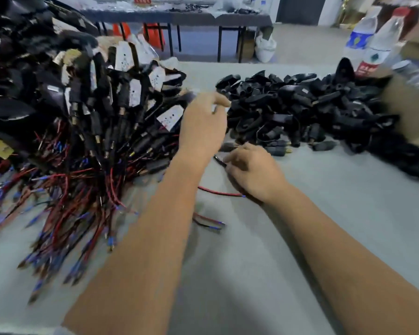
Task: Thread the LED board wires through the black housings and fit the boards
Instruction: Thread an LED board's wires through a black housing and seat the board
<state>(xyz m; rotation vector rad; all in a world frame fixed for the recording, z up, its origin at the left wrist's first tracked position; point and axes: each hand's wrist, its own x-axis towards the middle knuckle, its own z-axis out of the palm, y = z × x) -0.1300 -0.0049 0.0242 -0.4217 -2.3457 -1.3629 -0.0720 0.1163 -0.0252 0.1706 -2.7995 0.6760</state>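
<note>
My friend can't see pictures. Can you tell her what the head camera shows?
Two bare arms reach over a grey table: the right hand pinches red and black wires, and the left hand is lifted above them. A pile of wired housings lies left, a heap of empty black housings right.

Both bare arms reach forward, side by side, toward the middle of the tabletop. The left hand (pixel 202 123) is lifted up with its fingers curled. The right hand (pixel 250 169) sits lower, knuckles up, fingers curled under.
</note>
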